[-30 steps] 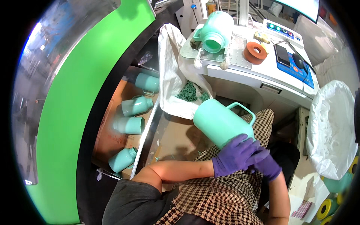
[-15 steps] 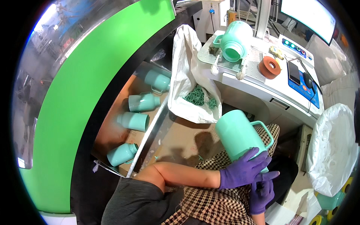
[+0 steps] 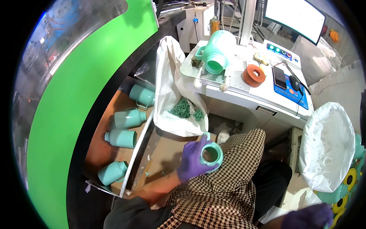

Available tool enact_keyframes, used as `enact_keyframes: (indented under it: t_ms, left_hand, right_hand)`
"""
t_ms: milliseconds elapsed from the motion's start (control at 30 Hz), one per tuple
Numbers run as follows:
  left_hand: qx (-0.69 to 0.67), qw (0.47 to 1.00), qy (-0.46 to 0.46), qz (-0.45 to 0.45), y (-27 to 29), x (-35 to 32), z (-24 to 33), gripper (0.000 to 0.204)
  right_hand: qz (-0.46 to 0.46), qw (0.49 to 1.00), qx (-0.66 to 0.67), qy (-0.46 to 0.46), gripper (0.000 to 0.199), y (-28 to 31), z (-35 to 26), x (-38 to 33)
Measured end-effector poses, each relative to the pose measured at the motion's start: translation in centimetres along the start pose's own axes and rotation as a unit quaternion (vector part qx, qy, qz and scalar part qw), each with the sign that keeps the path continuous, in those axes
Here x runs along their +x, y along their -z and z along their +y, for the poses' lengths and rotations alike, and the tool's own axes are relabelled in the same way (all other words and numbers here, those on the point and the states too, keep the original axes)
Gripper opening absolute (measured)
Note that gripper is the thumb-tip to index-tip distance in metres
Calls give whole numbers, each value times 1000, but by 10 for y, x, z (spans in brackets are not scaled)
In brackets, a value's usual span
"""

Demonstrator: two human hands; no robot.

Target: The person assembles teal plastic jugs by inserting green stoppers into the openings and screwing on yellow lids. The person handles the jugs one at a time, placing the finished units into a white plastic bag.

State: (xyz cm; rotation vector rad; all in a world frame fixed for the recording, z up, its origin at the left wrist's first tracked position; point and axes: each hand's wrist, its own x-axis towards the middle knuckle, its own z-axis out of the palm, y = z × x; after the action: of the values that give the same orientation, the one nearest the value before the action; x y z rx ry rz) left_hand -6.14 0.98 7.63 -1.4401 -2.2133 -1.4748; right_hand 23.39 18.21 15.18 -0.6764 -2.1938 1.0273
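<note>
My left hand (image 3: 191, 162), in a purple glove, is wrapped round a mint-green plastic jug body (image 3: 219, 152). The jug's round opening points up toward me, and its lower part is mostly out of sight beneath the rim, above the checked cloth over my lap. My right hand (image 3: 310, 217), gloved in purple too, is smeared by motion at the lower right edge. It is nearest to a pile of mint-green pieces with yellow-and-black round parts (image 3: 340, 204); whether it holds anything cannot be made out.
Several mint-green jugs (image 3: 129, 118) lie in a bin at the left, beside a curved green machine panel (image 3: 95, 57). A white sack (image 3: 167, 84) holds green scraps. On the white worktable (image 3: 238, 84) are another jug (image 3: 221, 45), brown tape (image 3: 253, 75) and a phone (image 3: 279, 77). A white-lined container (image 3: 326, 149) stands right.
The jug has turned from lying sideways to opening-up and moved left in my left hand. My right hand has left it and swung to the lower right. The whole view has shifted.
</note>
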Motion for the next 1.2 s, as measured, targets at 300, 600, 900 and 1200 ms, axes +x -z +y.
enact_keyframes:
  t_ms: [300, 600, 900, 1200]
  left_hand:
    - [40, 989, -143, -29, 12, -35, -1, 38]
    - [19, 987, -140, -72, 8, -19, -20, 44]
    - [24, 978, -189, -82, -23, 13, 1, 61]
    - [28, 998, -33, -40, -13, 17, -7, 104]
  right_hand:
    - [-121, 937, -27, 327, 97, -263, 41, 190]
    - [209, 888, -357, 202, 19, 114, 22, 165]
    - [181, 831, -525, -35, 16, 215, 162, 149]
    - [52, 940, 331, -66, 38, -6, 22, 92]
